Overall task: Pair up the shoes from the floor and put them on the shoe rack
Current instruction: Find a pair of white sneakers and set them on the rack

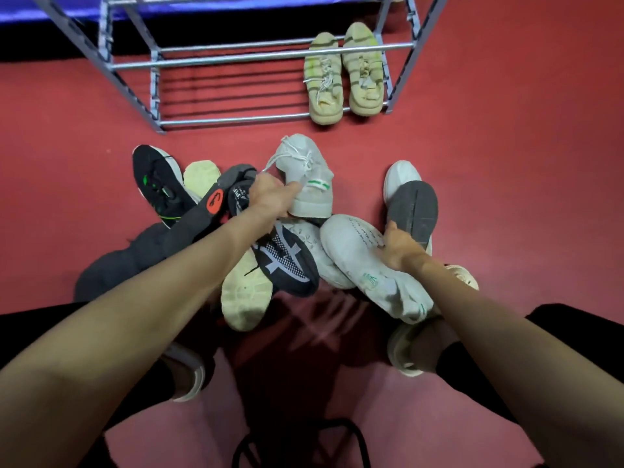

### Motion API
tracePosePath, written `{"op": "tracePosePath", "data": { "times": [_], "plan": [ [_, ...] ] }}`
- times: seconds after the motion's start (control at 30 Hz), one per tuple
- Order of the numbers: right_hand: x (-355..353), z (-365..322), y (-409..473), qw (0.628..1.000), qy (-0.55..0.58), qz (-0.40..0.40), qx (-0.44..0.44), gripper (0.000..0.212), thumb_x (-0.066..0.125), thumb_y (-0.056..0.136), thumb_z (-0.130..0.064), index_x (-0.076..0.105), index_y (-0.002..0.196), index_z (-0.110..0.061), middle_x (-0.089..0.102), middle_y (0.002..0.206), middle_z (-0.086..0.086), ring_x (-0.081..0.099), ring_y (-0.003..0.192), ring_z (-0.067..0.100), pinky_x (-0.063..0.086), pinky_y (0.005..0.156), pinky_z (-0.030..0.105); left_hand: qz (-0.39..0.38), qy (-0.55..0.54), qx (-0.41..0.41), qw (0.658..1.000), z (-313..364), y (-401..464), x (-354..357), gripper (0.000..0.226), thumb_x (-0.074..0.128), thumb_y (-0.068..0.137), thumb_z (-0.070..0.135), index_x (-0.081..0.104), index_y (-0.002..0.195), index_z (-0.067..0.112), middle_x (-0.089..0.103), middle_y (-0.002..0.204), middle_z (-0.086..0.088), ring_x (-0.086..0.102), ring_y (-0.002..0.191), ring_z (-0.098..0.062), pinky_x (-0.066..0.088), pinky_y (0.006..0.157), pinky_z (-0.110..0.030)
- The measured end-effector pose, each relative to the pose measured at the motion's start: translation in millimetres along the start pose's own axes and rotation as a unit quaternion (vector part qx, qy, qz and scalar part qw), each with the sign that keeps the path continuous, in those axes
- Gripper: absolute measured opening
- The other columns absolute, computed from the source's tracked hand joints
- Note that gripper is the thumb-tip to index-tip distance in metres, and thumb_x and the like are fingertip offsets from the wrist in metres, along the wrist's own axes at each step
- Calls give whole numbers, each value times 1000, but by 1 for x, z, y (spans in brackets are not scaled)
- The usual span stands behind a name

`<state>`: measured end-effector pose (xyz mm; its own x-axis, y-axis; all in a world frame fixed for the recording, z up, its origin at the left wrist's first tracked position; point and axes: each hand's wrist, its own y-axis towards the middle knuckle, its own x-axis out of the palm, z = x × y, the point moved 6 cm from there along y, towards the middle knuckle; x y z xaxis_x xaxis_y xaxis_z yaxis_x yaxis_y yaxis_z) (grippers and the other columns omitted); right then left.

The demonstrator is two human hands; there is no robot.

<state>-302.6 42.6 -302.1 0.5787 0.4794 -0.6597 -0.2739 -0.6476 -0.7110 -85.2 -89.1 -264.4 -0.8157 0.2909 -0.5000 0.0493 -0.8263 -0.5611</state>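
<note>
Head view is showing the person reaching down into a heap of shoes lying on the red floor just in front of the shoe rack (256, 55). The left hand (270, 194) is closing around the heel end of a white sneaker with a green tab (309, 177), which is sitting at the side of the heap nearest the rack. The right hand (400, 248) is pressing on a second white sneaker (358, 261), lying on its side farther from the rack; whether the fingers are actually gripping it I cannot tell. These two are looking like a match. One yellow-green pair (342, 76) is already standing on the rack's lowest rails, at its right end. To do this step well, the person should be lifting both white shoes clear of the black knit sneaker (287, 265) beside them, minding the loose lace, then turning them sole-down and toes the same way before setting them on the rails beside the yellow-green pair.
</note>
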Motion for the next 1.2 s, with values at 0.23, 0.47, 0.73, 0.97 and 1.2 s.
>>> {"op": "tracePosePath", "data": {
  "times": [0.23,0.47,0.73,0.97,1.2],
  "plan": [
    [-2,4,-10,998,64,24,-5,33,57,86,-26,62,107,-1,65,111,19,60,104,34,41,78,30,-25,-102,-6,994,-29,-43,-35,13,59,88,10,45,87,12,51,78,-3,58,77,-20,56,73,-43],
    [29,12,-40,985,-156,-73,19,140,82,42,-65,7,147,-11,28,149,18,31,138,37,32,111,53,-48,-146,-42,987,-71,-77,-43,31,61,86,3,43,110,10,52,89,-4,56,83,-20,52,87,-51],
    [38,7,-54,983,-175,55,25,112,83,58,-32,17,142,0,38,137,17,40,127,38,41,101,51,-56,-210,-53,975,-92,-92,-49,31,57,85,-7,42,87,21,50,87,-3,55,82,-19,49,91,-57],
    [-9,-9,-48,992,77,96,-26,32,67,68,-32,60,68,-1,57,65,8,55,66,27,42,60,36,-24,-210,-53,976,-87,-79,-77,32,61,82,-4,46,105,13,54,98,-8,57,95,-26,52,87,-50],
    [-15,-79,-30,933,349,58,-62,24,57,77,-6,46,56,-10,41,53,1,38,44,13,30,38,21,-11,-213,-45,976,-92,-69,-104,26,57,85,-5,46,93,17,53,90,-6,54,92,-25,51,84,-47]
  ]
}}
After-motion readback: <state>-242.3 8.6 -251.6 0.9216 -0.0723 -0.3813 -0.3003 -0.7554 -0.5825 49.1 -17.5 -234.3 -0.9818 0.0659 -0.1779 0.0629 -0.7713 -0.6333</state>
